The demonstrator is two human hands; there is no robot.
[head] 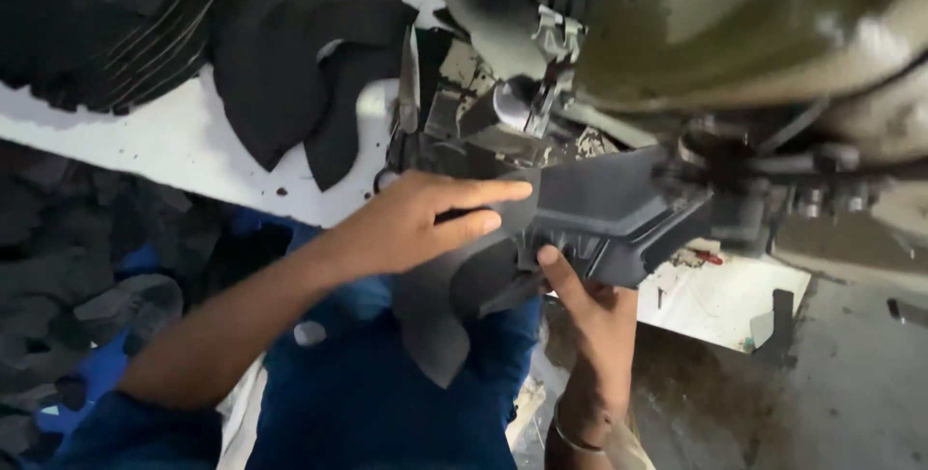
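Both hands are laid on one dark grey cut piece (590, 209) held at a sewing machine. Left hand (425, 223): fingers stretched nearly flat and close together, pressed on the top of the piece, palm down; nothing is enclosed by it. Right hand (594, 320): brought up from below, thumb set against the lower edge of the piece, the remaining fingers hidden beneath it, so the piece appears to be pinched from underneath. A thin bangle (570, 436) is worn at that wrist.

Cut piece: stiff, dark grey, folded, with a curved flap hanging toward the lap; located under the presser foot (541, 102) and resting on the machine's raised post.

Sewing machine (735, 35): large, olive-grey, worn, filling the upper right; metal needle parts are seen just above the piece.

Table (184, 146): white, stained with dark spots. A stack of black cut pieces (290, 73) is laid on it at upper left, partly overhanging the edge. A second white surface (725, 301) is seen to the right of the hands, bearing a small red mark (706, 257); no label can be made out.

Blue garment (377, 383): seen over the lap below the hands. More dark scraps (68, 267) are heaped at far left.
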